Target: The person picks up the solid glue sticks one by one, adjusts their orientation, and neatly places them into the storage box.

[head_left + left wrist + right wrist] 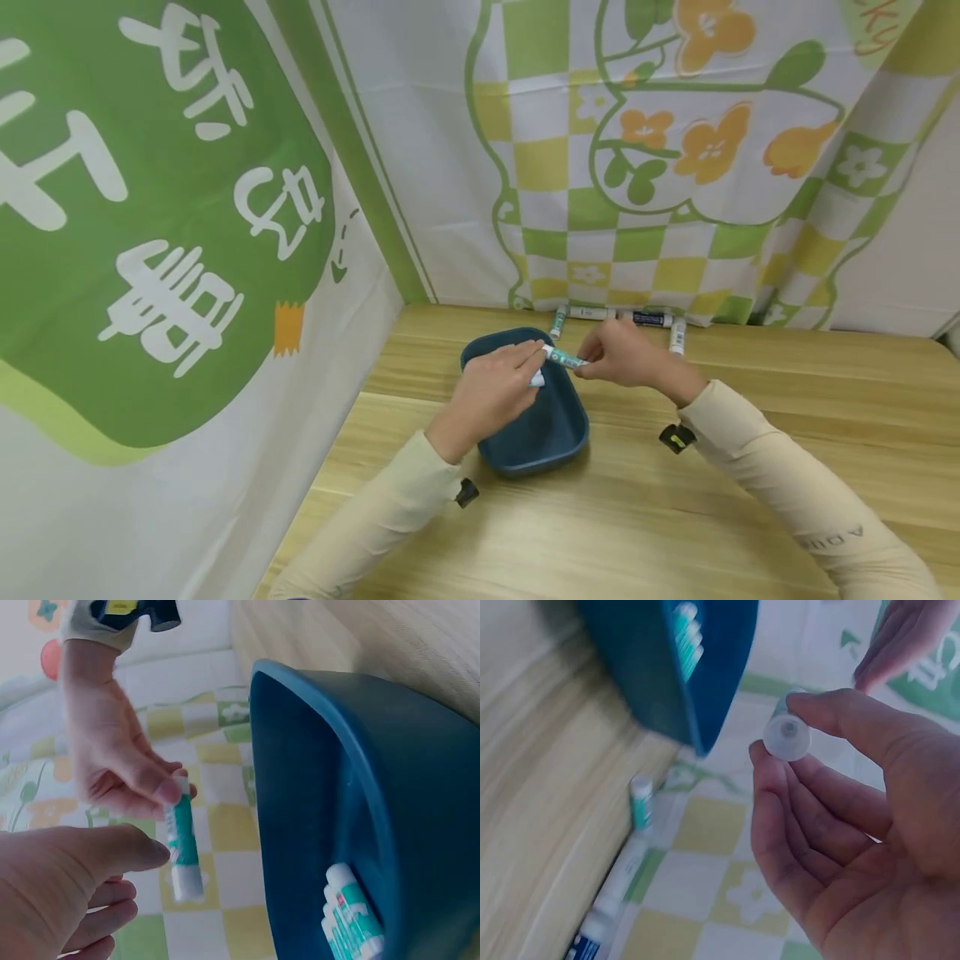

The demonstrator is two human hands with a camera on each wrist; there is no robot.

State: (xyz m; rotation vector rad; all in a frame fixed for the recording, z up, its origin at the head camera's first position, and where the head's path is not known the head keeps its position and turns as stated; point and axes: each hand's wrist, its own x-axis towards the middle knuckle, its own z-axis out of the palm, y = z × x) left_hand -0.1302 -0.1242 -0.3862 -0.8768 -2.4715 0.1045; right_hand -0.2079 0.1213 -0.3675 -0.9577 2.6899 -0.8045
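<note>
My right hand (622,354) pinches one end of a teal-and-white glue stick (564,357) between thumb and fingers, above the right side of a dark blue box (532,471). Beside the stick's other end is my left hand (491,396), over the box. In the left wrist view, the left hand (67,885) has its thumb out close to the stick (182,832), not gripping it. The right wrist view shows the stick's round end (786,738) in the right hand (862,817). Several similar sticks (352,911) lie side by side inside the box.
Along the cloth's lower edge lie a small teal stick (558,322), a white tube (592,312), a navy tube (652,319) and another white one (678,337). Printed cloth (547,167) hangs behind the wooden table (630,517) and down its left side.
</note>
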